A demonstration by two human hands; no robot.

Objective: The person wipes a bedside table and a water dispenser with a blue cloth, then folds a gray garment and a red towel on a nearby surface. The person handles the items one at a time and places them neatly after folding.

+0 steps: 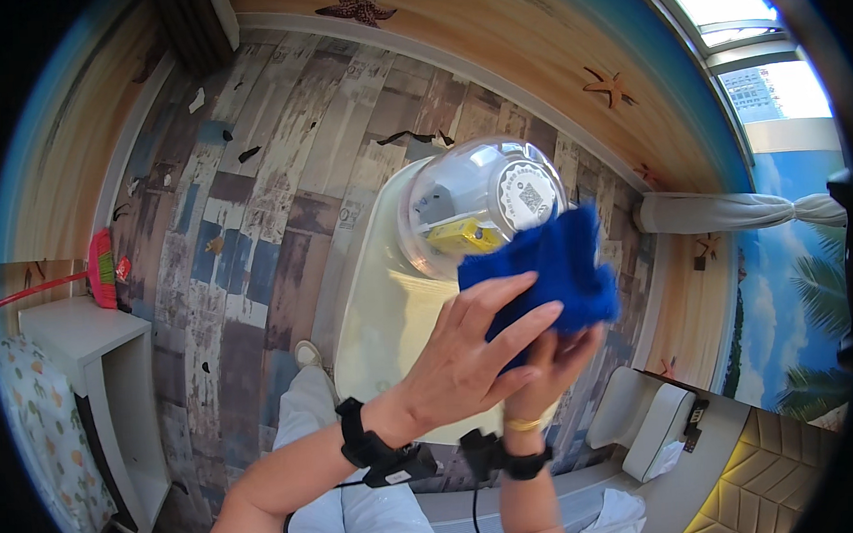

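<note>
A blue cloth [539, 269] is held between my two hands, above the near right side of a clear plastic container. My left hand [471, 342] lies over the cloth's lower left part with its fingers spread. My right hand [560, 367] holds the cloth from below, its fingers partly hidden behind it. The clear container [441, 188] lies tilted on a pale yellow table [372, 332], its round printed label [526, 192] facing up. A yellow box [464, 235] shows through the clear wall; whether it is inside or behind cannot be told.
A white open cabinet [83, 328] stands at the left, with a red-handled broom [102, 267] behind it. Dark and white scraps [250, 154] lie on the wood-patterned floor. A white box-like fixture [657, 427] stands at the lower right. Cables hang from both wristbands.
</note>
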